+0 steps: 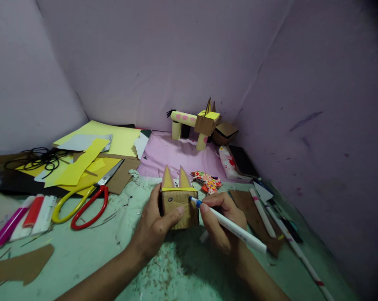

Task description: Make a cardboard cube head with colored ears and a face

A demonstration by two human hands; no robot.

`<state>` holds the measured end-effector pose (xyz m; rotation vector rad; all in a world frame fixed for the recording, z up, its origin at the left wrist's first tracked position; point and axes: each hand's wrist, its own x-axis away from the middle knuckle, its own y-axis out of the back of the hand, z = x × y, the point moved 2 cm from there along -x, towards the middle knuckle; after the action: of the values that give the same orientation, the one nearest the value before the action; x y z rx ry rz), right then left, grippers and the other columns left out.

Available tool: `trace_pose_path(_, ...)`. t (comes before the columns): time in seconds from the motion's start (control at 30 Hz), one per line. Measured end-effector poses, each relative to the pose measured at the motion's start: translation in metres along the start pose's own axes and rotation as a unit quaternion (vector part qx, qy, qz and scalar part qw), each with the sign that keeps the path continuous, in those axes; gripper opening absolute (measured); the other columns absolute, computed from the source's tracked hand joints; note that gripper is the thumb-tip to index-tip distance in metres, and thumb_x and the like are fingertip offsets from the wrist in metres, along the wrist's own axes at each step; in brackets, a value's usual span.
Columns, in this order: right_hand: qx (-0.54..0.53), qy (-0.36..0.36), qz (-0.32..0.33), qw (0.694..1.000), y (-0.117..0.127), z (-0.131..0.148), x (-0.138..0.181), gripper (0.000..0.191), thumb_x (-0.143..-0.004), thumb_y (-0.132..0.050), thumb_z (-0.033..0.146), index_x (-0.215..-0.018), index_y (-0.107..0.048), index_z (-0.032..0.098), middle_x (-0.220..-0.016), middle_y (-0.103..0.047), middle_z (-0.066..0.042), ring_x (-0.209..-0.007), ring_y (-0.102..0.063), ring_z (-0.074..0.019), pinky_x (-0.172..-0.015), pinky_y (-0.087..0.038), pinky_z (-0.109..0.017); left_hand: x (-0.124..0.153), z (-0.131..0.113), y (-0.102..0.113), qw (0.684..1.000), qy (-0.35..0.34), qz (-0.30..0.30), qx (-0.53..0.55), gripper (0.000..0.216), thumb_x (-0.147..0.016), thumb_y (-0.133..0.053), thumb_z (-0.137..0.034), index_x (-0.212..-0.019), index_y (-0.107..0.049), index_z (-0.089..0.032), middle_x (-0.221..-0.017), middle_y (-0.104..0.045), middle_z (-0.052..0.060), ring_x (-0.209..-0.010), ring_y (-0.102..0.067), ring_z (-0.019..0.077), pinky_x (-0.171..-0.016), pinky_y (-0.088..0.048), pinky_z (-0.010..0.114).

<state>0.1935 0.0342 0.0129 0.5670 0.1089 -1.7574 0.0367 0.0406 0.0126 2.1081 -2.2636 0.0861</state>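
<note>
My left hand point(156, 221) grips a small cardboard box point(182, 219) from its left side, the thumb lying across its front face. Two pointed yellow and pink ears point(168, 179) stand up from the box's top, which has a yellow strip along its edge. A small dark ring is drawn at the upper left of the face. In my right hand point(223, 217) is a white marker point(239, 233) with a blue tip end. Its tip meets the upper right of the face, at a dark mark there.
Red-and-yellow-handled scissors point(91, 205) lie left, before stacked coloured paper point(120, 140) and black cord point(41, 161). A cardboard animal figure point(206, 123) stands at the back. Patterned paper point(209, 180) lies beyond the box. On the right are a phone point(242, 160) and a long white stick point(298, 251).
</note>
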Motion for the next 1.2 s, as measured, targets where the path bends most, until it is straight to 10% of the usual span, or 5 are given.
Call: trace_pose_path(1.2, 0.063, 0.045, 0.03, 0.997, 0.0087, -0.0029, -0.0059, 0.014, -0.078, -0.056, 0.027, -0.065, -0.055, 0.021, -0.048, -0.056, 0.004, -0.042, -0.051, -0.012, -0.043, -0.037, -0.022, -0.0003, -0.0018, -0.001, 1.0, 0.002, 0.004, 0.008, 0.057, -0.075, -0.067, -0.032, -0.125, -0.043, -0.02, -0.116, -0.066, 0.007, -0.102, -0.063, 0.0263, -0.088, -0.049, 0.036)
